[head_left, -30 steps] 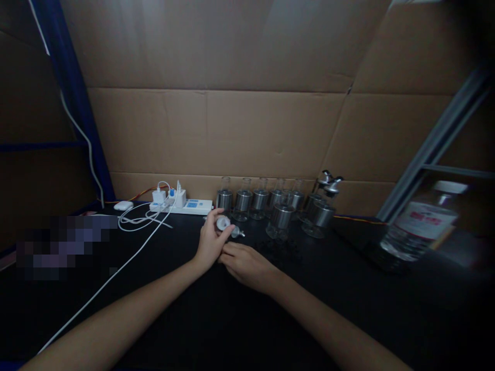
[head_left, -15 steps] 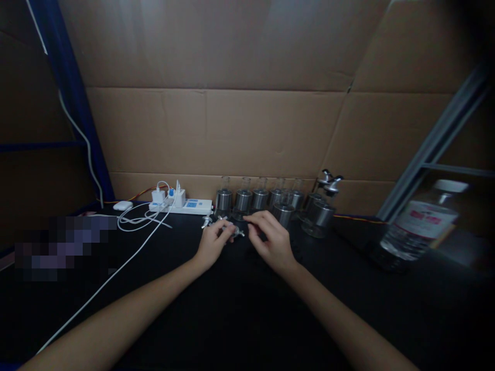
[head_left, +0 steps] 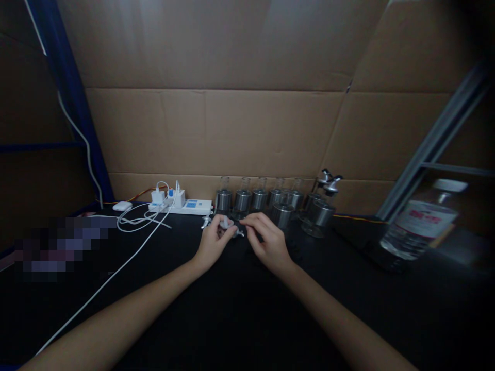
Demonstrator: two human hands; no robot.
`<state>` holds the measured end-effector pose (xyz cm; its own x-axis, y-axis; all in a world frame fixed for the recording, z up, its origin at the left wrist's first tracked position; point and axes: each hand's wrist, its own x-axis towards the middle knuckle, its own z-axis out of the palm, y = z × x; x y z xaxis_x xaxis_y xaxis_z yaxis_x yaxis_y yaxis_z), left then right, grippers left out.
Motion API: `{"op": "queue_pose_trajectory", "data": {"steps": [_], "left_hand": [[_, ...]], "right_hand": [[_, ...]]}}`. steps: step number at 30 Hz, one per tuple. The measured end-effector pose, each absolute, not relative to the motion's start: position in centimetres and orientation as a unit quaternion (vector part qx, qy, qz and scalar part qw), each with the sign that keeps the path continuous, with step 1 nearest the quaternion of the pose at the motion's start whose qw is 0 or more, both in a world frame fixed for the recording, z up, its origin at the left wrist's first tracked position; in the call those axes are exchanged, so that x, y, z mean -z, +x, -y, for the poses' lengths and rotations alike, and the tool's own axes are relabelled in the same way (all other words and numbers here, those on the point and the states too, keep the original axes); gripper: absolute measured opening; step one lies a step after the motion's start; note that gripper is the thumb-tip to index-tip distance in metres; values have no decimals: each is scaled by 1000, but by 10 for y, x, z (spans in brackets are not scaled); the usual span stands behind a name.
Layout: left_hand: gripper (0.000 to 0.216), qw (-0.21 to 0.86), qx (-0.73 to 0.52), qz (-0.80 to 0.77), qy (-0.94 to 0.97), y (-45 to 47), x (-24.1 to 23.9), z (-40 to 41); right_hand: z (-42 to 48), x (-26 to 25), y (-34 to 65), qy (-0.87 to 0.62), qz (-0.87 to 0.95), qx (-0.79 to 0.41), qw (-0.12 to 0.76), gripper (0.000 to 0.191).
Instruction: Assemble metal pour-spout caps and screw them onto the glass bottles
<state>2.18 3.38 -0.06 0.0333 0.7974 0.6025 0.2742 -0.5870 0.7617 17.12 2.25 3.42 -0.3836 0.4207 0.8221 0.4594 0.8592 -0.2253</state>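
My left hand (head_left: 211,243) is closed around a small silver pourer spout (head_left: 226,222), whose rounded pale end points up between thumb and fingers. Just to its right, my right hand (head_left: 271,242) has its thumb and fingers bent together, their tips close to the spout. Whatever may be in that pinch is too small and dim to make out. Another silver spout (head_left: 206,221) lies on the table beyond my left hand. A further shiny spout tip (head_left: 240,233) shows between the two hands, partly covered by the left fingers.
Glass bottles in metal sleeves (head_left: 243,200) stand in a group behind my hands; silver spouts (head_left: 331,184) top two at the right. A white power strip (head_left: 199,207) with chargers and looping cables lies left. A large plastic bottle (head_left: 421,221) stands right. Cardboard (head_left: 232,129) walls the back.
My left hand has turned the spout so its pale rounded end now shows on top. The right fingertips have come slightly left, closer to it.
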Motion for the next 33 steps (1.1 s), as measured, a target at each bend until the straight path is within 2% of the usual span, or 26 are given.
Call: {"op": "queue_pose_trajectory", "data": {"steps": [12,16,19,25,29,33], "left_hand": [[11,154,-559,-370,726,21,1,-37],[16,188,-557,-372,718,22,6,-39],[28,221,-567,-364,705,23,8,-41],[33,210,-562,-351,719,21,7,-41],[28,230,-565,-347,712,20,9,-42],[26,254,-559,-355,705,21,9,-41]], "right_hand": [[-31,-30,174,-329,807,13,491,19],[-33,-29,174,-338,807,9,485,18],[-33,-29,174,-346,805,3,481,19],[-34,-29,173,-367,788,-16,494,18],[-37,-26,174,-397,754,-73,518,15],[-43,-21,174,-392,698,-212,561,13]]}}
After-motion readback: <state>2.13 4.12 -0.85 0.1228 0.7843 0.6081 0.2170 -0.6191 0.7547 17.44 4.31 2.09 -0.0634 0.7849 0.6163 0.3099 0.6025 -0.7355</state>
